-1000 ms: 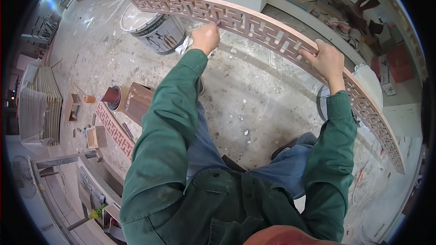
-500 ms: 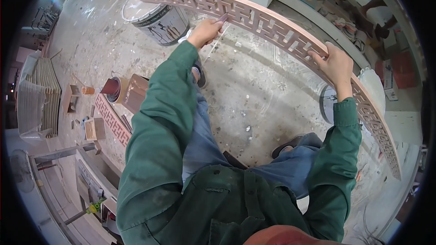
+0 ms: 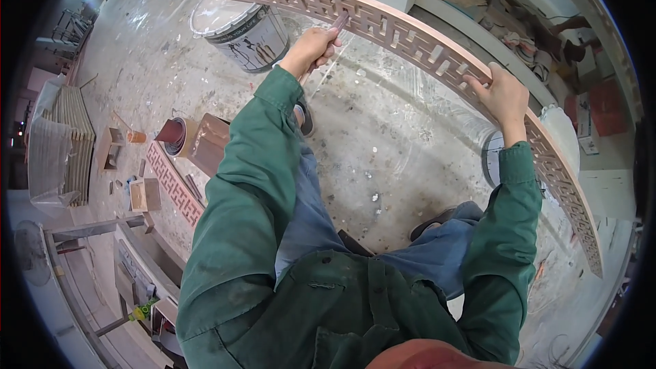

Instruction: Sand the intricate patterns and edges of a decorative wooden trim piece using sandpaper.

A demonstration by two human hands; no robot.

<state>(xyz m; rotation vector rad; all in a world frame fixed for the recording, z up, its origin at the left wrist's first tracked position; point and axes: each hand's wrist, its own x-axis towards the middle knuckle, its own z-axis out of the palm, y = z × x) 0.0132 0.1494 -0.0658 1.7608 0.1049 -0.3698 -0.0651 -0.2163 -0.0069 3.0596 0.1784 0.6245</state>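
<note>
A long, narrow wooden fretwork panel [image 3: 410, 35] with a cut-out lattice pattern spans the view, bowed by the lens. Its left end lies over a white paint bucket [image 3: 249, 34], and its right part passes over a second bucket [image 3: 490, 157]. My left hand [image 3: 313, 50] is closed round a slim purplish-brown stick [image 3: 339, 21], whose tip meets the lattice openings; more of it shows below the fist. My right hand [image 3: 506, 99] grips the panel right of the middle, thumb on the near edge and fingers over the far edge.
On the floor at left are a roll of maroon sheet [image 3: 172, 132], a brown box-like piece [image 3: 210, 138], another fretwork strip [image 3: 174, 184], small wooden boxes [image 3: 145, 195] and an orange cup [image 3: 136, 137]. Wrapped boards [image 3: 61, 143] stand far left. A cluttered shelf [image 3: 526, 48] is at upper right.
My left hand and the stick have shifted slightly right and down, and more of the stick shows outside the lattice. The right hand keeps its grip on the panel.
</note>
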